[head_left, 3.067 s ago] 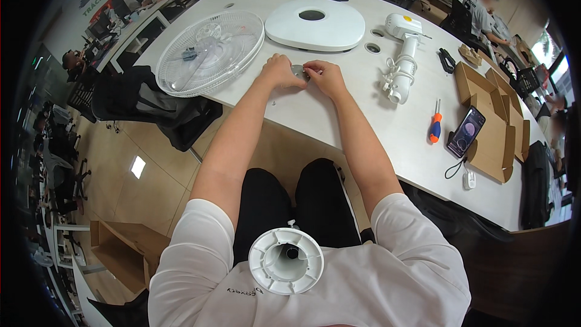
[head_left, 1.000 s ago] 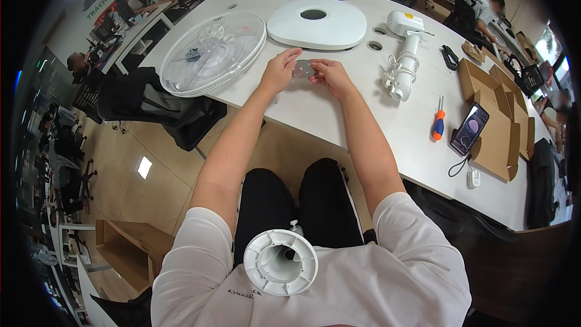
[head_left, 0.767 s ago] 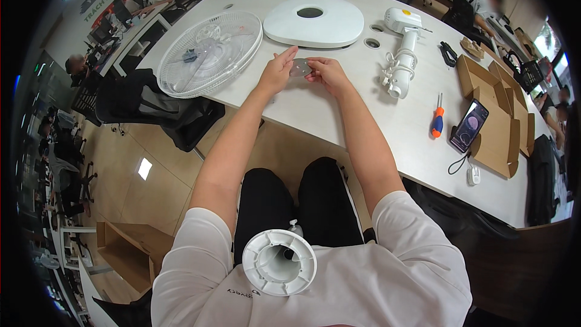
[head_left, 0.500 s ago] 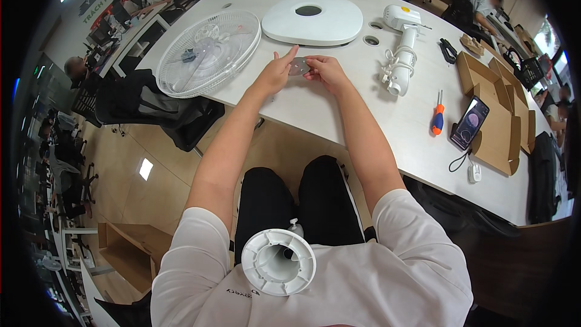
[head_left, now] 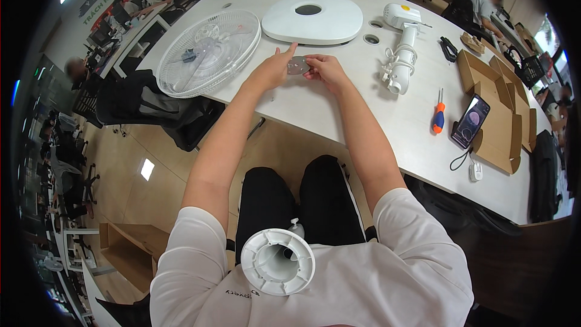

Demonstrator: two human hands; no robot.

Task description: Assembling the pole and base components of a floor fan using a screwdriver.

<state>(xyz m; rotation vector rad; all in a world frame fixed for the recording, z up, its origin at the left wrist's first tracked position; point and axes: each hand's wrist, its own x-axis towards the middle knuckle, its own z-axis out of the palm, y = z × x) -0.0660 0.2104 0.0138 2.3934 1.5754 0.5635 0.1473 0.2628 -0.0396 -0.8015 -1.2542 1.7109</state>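
Observation:
Above the near edge of the table, a small round grey plate with holes (head_left: 297,65) is between my hands. The thumb and fingers of my right hand (head_left: 327,72) pinch its right side. My left hand (head_left: 273,71) grips its left edge, one finger stretched out past it; the remaining fingers are partly hidden. Just beyond lies the white oval fan base (head_left: 330,15) with a dark round opening. A white fan column with motor head (head_left: 400,60), its cord wrapped round, lies to the right. At the left rests the fan cage (head_left: 209,54) with clear blades inside.
To the right are a screwdriver (head_left: 439,115), a phone (head_left: 470,122) and an opened cardboard box (head_left: 496,109). A white flanged tube (head_left: 278,263) stands against my body. A chair with a dark garment (head_left: 145,103) is at the left; people sit at desks behind.
My left hand has turned slightly, its outstretched finger now further from the thumb side. The plate has shifted a little and shows more face-on. My right hand has hardly moved.

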